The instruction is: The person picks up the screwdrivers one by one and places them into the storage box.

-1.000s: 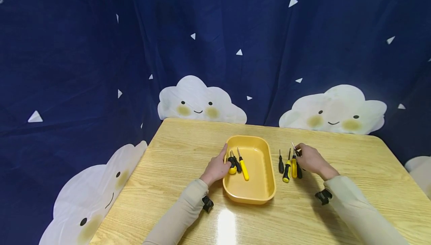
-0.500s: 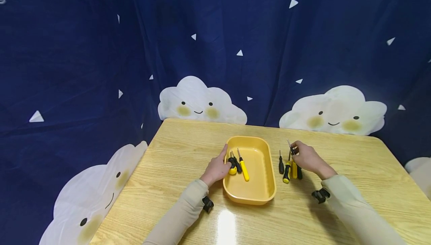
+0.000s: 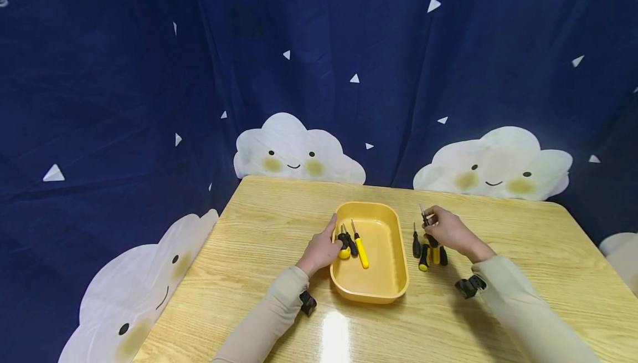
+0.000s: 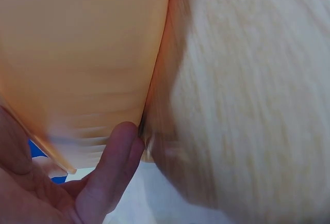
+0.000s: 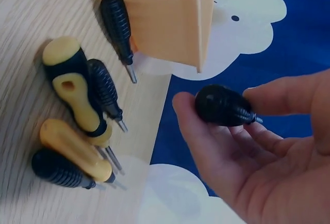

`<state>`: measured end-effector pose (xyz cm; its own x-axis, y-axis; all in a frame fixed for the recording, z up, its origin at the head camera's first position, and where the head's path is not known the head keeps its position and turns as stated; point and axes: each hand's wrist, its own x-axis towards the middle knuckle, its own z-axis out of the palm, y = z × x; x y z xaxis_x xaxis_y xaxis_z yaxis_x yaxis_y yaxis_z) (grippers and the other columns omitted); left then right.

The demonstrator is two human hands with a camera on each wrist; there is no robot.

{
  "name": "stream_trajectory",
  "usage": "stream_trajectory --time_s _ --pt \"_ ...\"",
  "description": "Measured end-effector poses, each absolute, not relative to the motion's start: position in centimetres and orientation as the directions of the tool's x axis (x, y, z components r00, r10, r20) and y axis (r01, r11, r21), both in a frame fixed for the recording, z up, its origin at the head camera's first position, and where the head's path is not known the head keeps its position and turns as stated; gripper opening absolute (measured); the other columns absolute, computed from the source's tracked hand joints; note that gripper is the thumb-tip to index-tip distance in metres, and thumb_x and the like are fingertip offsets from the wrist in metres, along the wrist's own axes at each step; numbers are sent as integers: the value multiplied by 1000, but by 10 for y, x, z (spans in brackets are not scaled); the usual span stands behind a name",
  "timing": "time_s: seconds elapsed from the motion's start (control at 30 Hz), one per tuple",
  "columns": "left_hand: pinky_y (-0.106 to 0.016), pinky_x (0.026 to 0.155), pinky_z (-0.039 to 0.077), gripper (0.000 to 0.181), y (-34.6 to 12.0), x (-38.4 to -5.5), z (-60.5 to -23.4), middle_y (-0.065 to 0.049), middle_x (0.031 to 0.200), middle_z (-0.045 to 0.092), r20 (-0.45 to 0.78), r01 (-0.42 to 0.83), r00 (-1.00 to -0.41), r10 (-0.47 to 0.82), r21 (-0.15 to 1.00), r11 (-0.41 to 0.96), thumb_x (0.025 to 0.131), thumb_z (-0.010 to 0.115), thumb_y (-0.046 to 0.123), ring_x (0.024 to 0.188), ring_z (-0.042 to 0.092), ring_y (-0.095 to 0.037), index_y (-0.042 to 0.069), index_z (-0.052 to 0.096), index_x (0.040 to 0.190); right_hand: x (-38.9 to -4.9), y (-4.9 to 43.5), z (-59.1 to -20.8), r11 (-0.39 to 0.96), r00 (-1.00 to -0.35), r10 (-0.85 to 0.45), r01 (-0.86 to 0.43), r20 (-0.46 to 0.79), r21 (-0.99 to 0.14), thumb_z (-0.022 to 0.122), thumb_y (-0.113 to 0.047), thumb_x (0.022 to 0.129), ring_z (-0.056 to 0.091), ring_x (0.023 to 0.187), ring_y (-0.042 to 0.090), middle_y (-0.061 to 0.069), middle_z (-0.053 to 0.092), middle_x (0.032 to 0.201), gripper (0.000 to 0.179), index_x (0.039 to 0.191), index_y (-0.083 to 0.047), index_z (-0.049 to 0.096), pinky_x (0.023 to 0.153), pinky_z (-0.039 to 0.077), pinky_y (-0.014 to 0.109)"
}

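My left hand grips the left wall of a yellow plastic tray, its thumb over the rim and its fingers against the outside. Several screwdrivers lie in the tray, among them one with a slim yellow handle and one with a black handle. Right of the tray, my right hand holds a black-handled screwdriver between thumb and fingers, raised above the table with its tip pointing up and away in the head view.
Beneath the right hand, several screwdrivers lie in a row on the wooden table: a black one closest to the tray, a thick yellow-and-black one, a yellow one and further black ones. A blue cloud-printed curtain hangs behind.
The right hand has lifted the black-handled screwdriver and carried it a little left, toward the tray, over the other screwdrivers. My left hand and the tray have stayed in place.
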<state>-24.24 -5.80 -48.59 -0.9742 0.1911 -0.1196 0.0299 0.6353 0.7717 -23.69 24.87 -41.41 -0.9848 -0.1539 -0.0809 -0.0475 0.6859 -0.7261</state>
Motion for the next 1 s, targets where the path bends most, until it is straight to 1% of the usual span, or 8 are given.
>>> stream_trajectory --time_s 0.13,0.27,0.33,0.43,0.57,0.73,0.83,1.0 --pt "-25 44 37 71 -58 -243 -487 -9 69 54 -119 30 -975 189 771 636 92 48 22 41 39 -12 32 13 153 -238 245 -411 643 -980 -166 -22 -111 -765 51 -3 92 64 80 27 19 52 95 36 123 11 41 59 53 38" --pt "-25 44 37 70 -58 -243 -487 -9 67 53 -122 25 -975 188 773 634 93 49 22 41 40 -12 34 13 152 -242 241 -409 626 -979 -164 -8 -122 -780 50 -6 93 59 77 22 17 48 97 37 125 10 40 61 54 39" --pt "-25 44 37 70 -58 -243 -487 -8 66 52 -128 20 -974 188 774 633 93 48 22 41 40 -12 34 12 152 -244 239 -408 613 -979 -162 -1 -125 -790 50 -7 93 57 77 22 16 48 97 38 125 9 39 62 54 39" --pt "-25 44 37 70 -58 -243 -487 -8 65 51 -122 25 -974 189 775 631 93 49 22 41 41 -12 34 13 152 -247 235 -406 579 -978 -163 14 -132 -815 50 -7 93 59 78 27 16 48 97 39 126 9 37 63 54 40" --pt "-25 44 37 71 -58 -243 -488 -8 64 51 -113 33 -975 189 772 634 93 49 22 41 39 -12 32 12 153 -248 228 -402 534 -975 -171 29 -141 -845 50 -6 94 62 85 32 17 48 98 40 127 10 36 64 54 41" --pt "-26 43 36 71 -58 -243 -487 -9 66 52 -102 44 -976 190 769 638 92 49 21 41 38 -12 31 13 153 -251 220 -396 533 -976 -169 29 -140 -846 50 -8 94 63 89 30 17 48 99 39 126 9 37 66 54 42" --pt "-25 43 36 71 -58 -243 -488 -9 66 52 -100 45 -976 191 772 634 92 49 21 41 38 -12 30 13 153 -253 216 -395 526 -976 -170 28 -138 -850 51 -10 94 64 90 29 16 46 100 39 127 8 37 67 54 40" --pt "-25 44 36 71 -59 -243 -488 -9 65 51 -109 34 -977 186 774 632 92 49 21 41 39 -13 32 13 153 -255 207 -391 498 -978 -170 21 -121 -867 52 -9 94 64 88 28 15 44 99 40 127 8 37 63 54 36"
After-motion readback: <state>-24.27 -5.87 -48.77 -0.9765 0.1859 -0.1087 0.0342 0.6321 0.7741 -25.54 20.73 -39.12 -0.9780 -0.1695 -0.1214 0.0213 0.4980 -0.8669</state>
